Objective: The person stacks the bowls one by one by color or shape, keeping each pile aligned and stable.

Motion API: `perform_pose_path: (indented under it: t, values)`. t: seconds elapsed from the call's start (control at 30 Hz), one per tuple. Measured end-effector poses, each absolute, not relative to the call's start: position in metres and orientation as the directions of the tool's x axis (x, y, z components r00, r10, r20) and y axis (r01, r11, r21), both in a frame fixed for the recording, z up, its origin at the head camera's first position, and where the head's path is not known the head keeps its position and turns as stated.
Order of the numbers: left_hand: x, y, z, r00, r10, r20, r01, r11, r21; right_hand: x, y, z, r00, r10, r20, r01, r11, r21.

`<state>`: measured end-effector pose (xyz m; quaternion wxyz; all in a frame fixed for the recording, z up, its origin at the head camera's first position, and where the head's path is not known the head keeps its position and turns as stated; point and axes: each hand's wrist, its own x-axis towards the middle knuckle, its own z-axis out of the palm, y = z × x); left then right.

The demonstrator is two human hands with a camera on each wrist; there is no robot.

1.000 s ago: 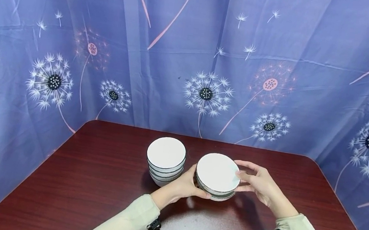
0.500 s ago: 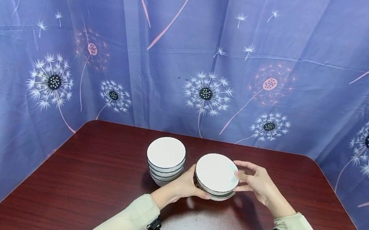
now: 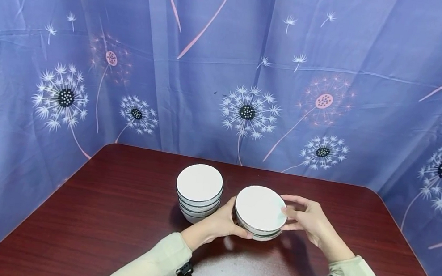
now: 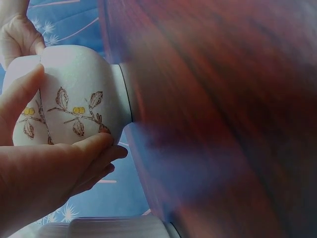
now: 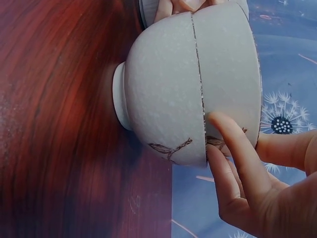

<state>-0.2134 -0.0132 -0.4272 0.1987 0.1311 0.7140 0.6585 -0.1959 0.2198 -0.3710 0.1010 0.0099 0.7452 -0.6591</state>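
Observation:
Two white bowls are nested near the middle of the table in the head view, the upper bowl [image 3: 261,208] sitting in the lower bowl [image 5: 161,94]. Brown twigs and leaves with yellow dots decorate the outside of the lower one in the left wrist view, and its foot is down at the tabletop. From the left side my left hand [image 3: 220,223] holds the lower bowl, thumb near its rim and fingers round the wall. My right hand [image 3: 311,221] grips the upper bowl at its right side, thumb at the rim and fingertips against the outer wall.
A stack of several white bowls [image 3: 200,184] with dark rims stands close to the left of my left hand. The dark red wooden table [image 3: 115,217] ends at a blue dandelion-print curtain [image 3: 192,108] behind and at the sides.
The upper bowl has sunk slightly, and the band of lower bowl showing beneath it is thinner. My right hand moved down a little with it; my left hand stayed in place.

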Motion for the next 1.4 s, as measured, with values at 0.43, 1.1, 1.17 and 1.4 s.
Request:
perform_pose_path:
  t: [0.43, 1.1, 1.17, 1.4]
  values:
    - [-0.213, -0.016, -0.427, -0.887, 0.450, -0.107, -0.071, 0.095, 0.993, -0.198, 0.218, -0.376, -0.991, -0.054, -0.120, 0.104, 0.241, -0.965]
    - [-0.213, -0.016, -0.427, -0.883, 0.456, -0.115, -0.081, 0.093, 0.992, -0.197, 0.222, -0.383, -0.991, -0.031, -0.133, 0.118, 0.294, -0.949]
    - [-0.213, -0.016, -0.427, -0.881, 0.460, -0.114, -0.079, 0.094, 0.992, -0.197, 0.223, -0.385, -0.991, -0.034, -0.131, 0.116, 0.287, -0.951]
    - [-0.212, -0.017, -0.424, -0.872, 0.474, -0.122, -0.085, 0.099, 0.992, -0.196, 0.225, -0.386, -0.992, -0.038, -0.121, 0.106, 0.272, -0.956]
